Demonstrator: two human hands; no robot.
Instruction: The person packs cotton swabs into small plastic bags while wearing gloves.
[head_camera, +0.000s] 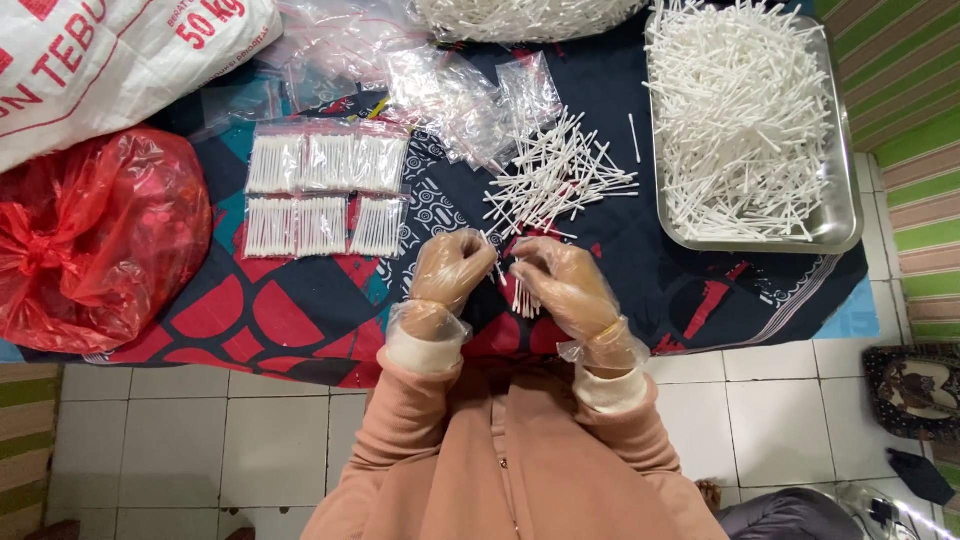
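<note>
a small bunch of cotton swabs (520, 290) is pinched in the closed gloved right hand (565, 285) above the patterned cloth (300, 310), the curled left hand (452, 268) seemingly steadying it; ends are best kept aligned.

white sack (110, 60) cut off top-left, swab heap (525, 15) cut off top

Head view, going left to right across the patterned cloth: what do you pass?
Red plastic bag → six filled packets of cotton swabs → left hand → right hand, which holds a bunch of swabs → metal tray heaped with swabs.
</note>
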